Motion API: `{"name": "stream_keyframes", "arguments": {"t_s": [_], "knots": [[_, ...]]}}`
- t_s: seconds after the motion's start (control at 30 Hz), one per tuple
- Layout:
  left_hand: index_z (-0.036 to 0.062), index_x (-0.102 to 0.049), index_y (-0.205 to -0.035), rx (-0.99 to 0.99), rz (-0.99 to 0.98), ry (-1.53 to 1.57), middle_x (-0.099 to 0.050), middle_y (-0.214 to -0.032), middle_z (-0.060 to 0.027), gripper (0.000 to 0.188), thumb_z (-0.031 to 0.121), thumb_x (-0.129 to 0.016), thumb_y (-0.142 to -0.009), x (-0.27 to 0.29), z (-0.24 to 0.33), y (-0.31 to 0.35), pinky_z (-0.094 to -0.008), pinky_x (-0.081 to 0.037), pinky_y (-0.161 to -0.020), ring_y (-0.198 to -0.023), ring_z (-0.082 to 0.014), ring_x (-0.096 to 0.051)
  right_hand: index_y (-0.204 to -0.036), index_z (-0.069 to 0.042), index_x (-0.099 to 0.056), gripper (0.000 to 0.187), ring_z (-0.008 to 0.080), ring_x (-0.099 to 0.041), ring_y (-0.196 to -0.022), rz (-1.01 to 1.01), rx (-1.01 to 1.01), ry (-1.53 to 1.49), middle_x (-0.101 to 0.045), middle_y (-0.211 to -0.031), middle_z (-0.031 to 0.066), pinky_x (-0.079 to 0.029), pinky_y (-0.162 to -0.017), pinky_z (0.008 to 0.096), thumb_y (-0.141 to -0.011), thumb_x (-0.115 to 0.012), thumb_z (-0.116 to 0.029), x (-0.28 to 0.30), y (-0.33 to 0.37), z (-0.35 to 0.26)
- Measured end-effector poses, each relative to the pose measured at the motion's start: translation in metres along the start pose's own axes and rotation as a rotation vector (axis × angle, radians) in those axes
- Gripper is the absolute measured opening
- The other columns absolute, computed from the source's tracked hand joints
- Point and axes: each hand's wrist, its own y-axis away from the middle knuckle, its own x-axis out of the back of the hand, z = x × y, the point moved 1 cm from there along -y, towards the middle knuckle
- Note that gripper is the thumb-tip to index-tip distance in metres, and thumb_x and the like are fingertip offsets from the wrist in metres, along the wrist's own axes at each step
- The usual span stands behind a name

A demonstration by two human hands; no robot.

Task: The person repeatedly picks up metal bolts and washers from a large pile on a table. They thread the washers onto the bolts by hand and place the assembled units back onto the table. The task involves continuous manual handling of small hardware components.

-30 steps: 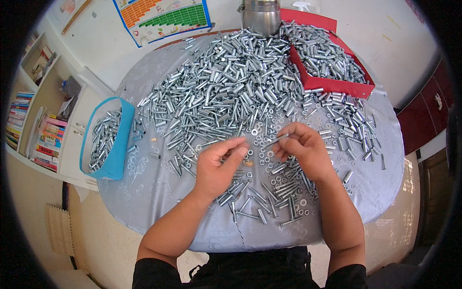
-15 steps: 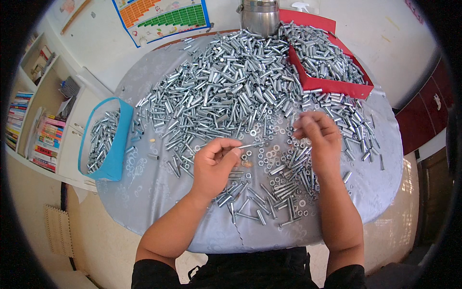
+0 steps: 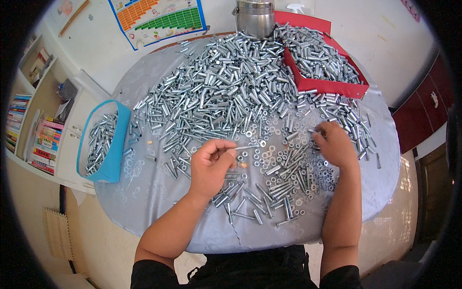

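Note:
Between the thumb and fingertips of my left hand (image 3: 211, 166) is a thin silver bolt (image 3: 247, 147), held level and pointing right. My right hand (image 3: 337, 144) is lowered at the right edge of the loose hardware, its fingers curled together; whatever they pinch is too small to make out. Beside its wrist lies a heap of small nuts (image 3: 321, 171). Flat washers (image 3: 275, 130) are scattered between the two hands. Closer to me, loose bolts (image 3: 281, 188) and metal sleeves (image 3: 257, 216) lie in a rough cluster.
A big mound of metal sleeves and bolts (image 3: 216, 86) covers the table's far half. At the back right stands a red box (image 3: 332, 88) full of sleeves, next to a steel pot (image 3: 255, 19). A blue basket (image 3: 114, 154) with more metal pieces sits at the left edge.
My right hand has moved right and slightly down, uncovering the heap of nuts. The left hand keeps the bolt in nearly the same place.

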Motion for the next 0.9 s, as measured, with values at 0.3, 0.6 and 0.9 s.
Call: {"name": "stream_keyframes", "arguments": {"t_s": [0.3,0.6,0.9], "knots": [[-0.0009,-0.064,-0.097,-0.007,-0.004,-0.003,-0.063,-0.08,-0.0036,0.01,0.001,-0.061,-0.088,-0.004,0.001,-0.002,-0.0238,-0.049,-0.062,-0.067,-0.0098,-0.06,-0.116,-0.001,-0.061,0.034,0.0399,-0.056,-0.103,0.172,0.358,-0.211,-0.059,-0.106,0.0221,-0.045,-0.091,0.0441,-0.083,-0.063,-0.01,-0.042,-0.012,-0.035],[-0.0012,-0.064,-0.098,0.004,0.009,-0.019,-0.063,-0.079,-0.0038,0.011,0.002,-0.061,-0.088,-0.001,-0.002,-0.002,-0.0239,-0.049,-0.063,-0.067,-0.0101,-0.06,-0.109,-0.004,-0.067,0.035,0.0331,-0.059,-0.102,-0.166,0.645,-0.446,-0.061,-0.108,0.0161,-0.048,-0.09,0.039,-0.075,-0.072,-0.005,-0.042,0.004,-0.072],[-0.0013,-0.064,-0.099,-0.008,0.035,-0.025,-0.064,-0.081,-0.0043,0.012,0.002,-0.061,-0.088,0.001,0.0,-0.002,-0.0243,-0.049,-0.063,-0.067,-0.0105,-0.061,-0.104,-0.003,-0.068,0.032,0.0304,-0.064,-0.093,-0.185,0.509,-0.522,-0.068,-0.097,0.0131,-0.05,-0.085,0.0366,-0.073,-0.072,0.0,-0.036,0.004,-0.067]]}}
